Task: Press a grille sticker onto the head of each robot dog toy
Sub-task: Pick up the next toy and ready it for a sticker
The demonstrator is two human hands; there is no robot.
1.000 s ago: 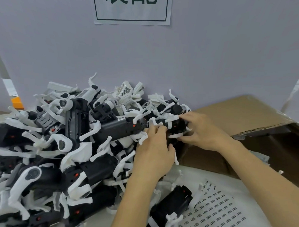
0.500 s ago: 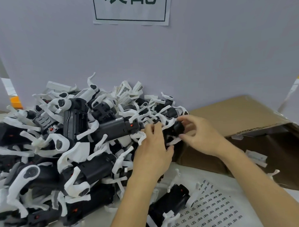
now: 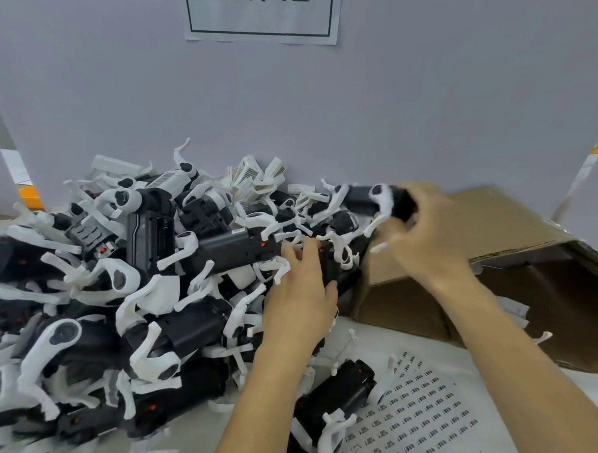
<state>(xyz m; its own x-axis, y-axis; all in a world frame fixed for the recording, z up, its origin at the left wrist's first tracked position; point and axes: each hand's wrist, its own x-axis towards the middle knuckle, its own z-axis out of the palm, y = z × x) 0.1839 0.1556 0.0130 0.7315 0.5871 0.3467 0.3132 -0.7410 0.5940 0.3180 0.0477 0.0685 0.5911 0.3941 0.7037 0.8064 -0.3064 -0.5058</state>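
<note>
right hand: my fingers are curled round one robot dog toy, lifted above the right edge of the heap; the picture smears here, so which end is the head I cannot tell.
left hand: fingers straight and slightly apart, pressing on the right flank of the heap, clamped on nothing.
sticker sheet: flat on the table, in front of the heap and to its right; rows of small printed stickers. No sticker on my fingertips that I can see.
risk, snagging: white legs in the heap interlock; a leg of the lifted toy may hook a neighbour and drag it along.
risk, slide: ease the left palm and the flank could slump onto the sticker sheet.
risk, mixing: the loose toy in front of the heap lies across the sheet's corner and could crease it.
count, hands: two.
count, toys: one lifted, one loose, far too many tangled in the heap to count.
count, sheets: one.
count, cardboard box: one, right of the heap, open.
count, wall sign: one, above the heap.
</note>
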